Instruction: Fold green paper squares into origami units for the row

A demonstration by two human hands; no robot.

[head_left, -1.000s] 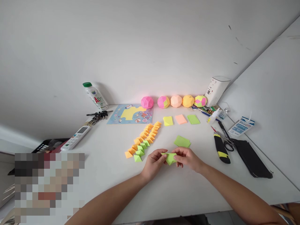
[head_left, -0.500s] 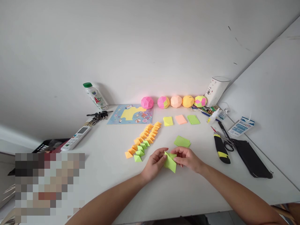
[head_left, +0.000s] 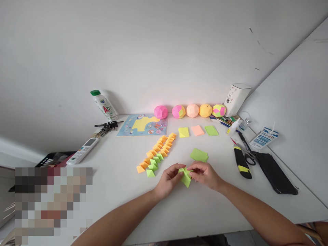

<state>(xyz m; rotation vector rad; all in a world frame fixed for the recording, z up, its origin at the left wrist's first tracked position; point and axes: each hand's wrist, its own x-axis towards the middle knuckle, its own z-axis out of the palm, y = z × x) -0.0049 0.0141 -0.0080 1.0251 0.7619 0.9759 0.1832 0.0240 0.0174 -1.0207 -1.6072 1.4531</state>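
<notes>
Between my two hands is a partly folded green paper (head_left: 186, 179), its lower corner pointing down toward the table's front edge. My left hand (head_left: 169, 179) pinches its left side between thumb and fingers. On the right side, my right hand (head_left: 205, 174) grips the upper part of the same sheet. Just beyond my right hand lies a small stack of green sheets (head_left: 199, 155). To the left of my hands run rows of folded orange pieces (head_left: 154, 151), with several folded green pieces (head_left: 153, 167) at their near end.
Five paper balls, one of them pink (head_left: 161, 112), line the wall. Yellow (head_left: 183, 132), peach (head_left: 197, 130) and green (head_left: 211, 130) pads lie before them. A cutter (head_left: 242, 163), scissors (head_left: 249, 159) and black pouch (head_left: 276, 174) are right; a remote (head_left: 83, 151) and bottle (head_left: 104, 106) left.
The green paper has turned slightly and its lower corner has shifted left, with its upper part now more creased. Both hands stay nearly in place, still holding it.
</notes>
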